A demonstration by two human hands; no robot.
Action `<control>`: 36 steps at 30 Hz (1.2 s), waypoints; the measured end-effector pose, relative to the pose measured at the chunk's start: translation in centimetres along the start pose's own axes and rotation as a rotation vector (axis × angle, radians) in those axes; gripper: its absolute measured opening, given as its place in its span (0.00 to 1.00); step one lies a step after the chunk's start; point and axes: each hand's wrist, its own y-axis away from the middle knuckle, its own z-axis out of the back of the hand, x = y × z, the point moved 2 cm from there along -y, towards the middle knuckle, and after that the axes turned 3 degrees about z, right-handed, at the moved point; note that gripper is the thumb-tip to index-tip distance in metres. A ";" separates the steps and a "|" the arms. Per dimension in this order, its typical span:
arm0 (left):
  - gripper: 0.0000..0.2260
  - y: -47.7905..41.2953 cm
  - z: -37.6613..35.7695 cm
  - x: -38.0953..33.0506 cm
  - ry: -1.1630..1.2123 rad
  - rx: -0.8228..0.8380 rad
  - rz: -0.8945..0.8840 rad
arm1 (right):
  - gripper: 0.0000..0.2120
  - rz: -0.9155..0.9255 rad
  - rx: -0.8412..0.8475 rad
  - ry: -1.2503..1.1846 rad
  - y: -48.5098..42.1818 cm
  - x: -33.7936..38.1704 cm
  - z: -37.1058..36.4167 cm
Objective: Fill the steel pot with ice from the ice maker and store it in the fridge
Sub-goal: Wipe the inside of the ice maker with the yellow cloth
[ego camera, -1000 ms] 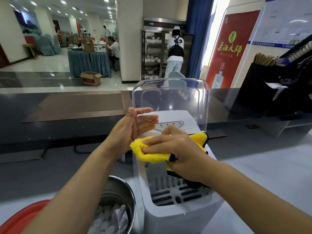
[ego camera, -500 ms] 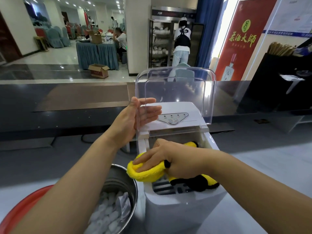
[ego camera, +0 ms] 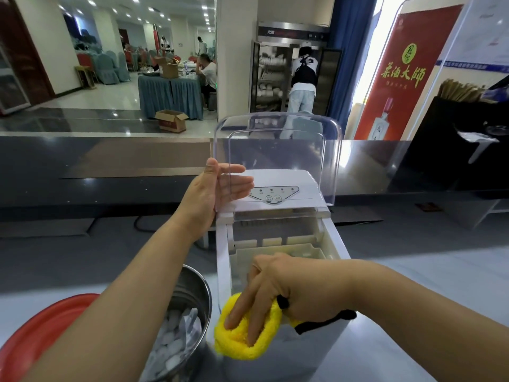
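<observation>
A white ice maker stands on the grey counter with its clear lid raised upright. My left hand holds the lid's left edge, fingers straight behind the plastic. My right hand presses a yellow cloth with black trim against the ice maker's front left rim, fingers stretched over it. The steel pot sits to the left of the machine and holds ice and a white scoop; my left forearm covers part of it.
A red round tray lies under the pot at the lower left. A dark raised counter ledge runs behind the ice maker. A black stand is at the right. People and a dish cabinet are far behind.
My right hand has slid the yellow cloth from the top of the ice maker's opening down toward its front left rim. My left hand has stayed on the raised lid.
</observation>
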 end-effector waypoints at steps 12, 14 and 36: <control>0.27 0.2 -0.9 0.3 -0.023 -0.093 -0.054 | 0.26 -0.154 0.016 0.084 6.8 -1.8 0.3; 0.27 0.2 -1.0 0.4 -0.027 -0.107 -0.056 | 0.26 -0.176 0.033 0.084 7.8 -1.7 0.6; 0.27 0.6 -1.7 0.9 -0.073 -0.238 -0.117 | 0.31 -0.170 -0.230 0.358 10.1 -1.7 -2.2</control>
